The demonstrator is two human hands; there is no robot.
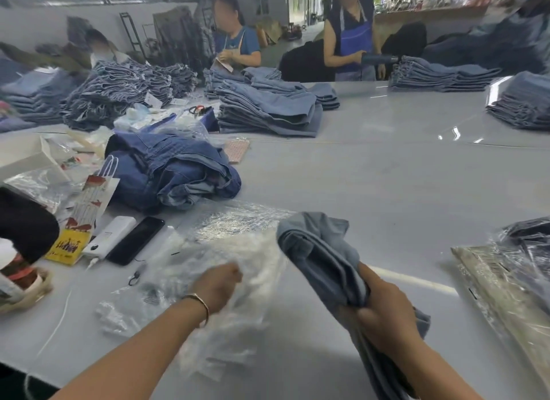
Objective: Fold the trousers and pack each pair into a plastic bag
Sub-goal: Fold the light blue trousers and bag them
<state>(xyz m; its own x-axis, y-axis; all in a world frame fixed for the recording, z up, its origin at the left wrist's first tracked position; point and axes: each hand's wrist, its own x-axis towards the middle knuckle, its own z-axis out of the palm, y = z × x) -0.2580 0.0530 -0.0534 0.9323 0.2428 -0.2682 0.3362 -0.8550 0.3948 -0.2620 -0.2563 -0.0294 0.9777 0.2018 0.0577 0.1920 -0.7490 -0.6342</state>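
A wide pale grey counter [372,185] fills most of the view and carries everything. Along its far edge stand tall stacks of folded denim [268,108], with two people working behind them. Nearer, on the left, a heap of dark blue jeans [172,173] lies crumpled, well apart from both hands. At the right edge rests a bagged pair [512,277], already inside clear plastic. In the foreground the light blue trousers [321,250] are folded into a long bundle that rises off the counter, its far end loose and drooping leftward; the right hand [384,313] grips the near end, fingers curled tight around the cloth, so the bundle extends up and away from that hand. Just to the left, touching or nearly touching the trousers, is a crumpled clear plastic bag [226,310], blurred; the left hand [220,286] is closed on its upper edge, pinching the film, with a thin bracelet [202,304] at the wrist. More flat plastic bags [238,221] lie beyond the hands. Left of these, side by side, sit a white power bank [110,239] and a black phone [137,240], next to a yellow card [70,246].
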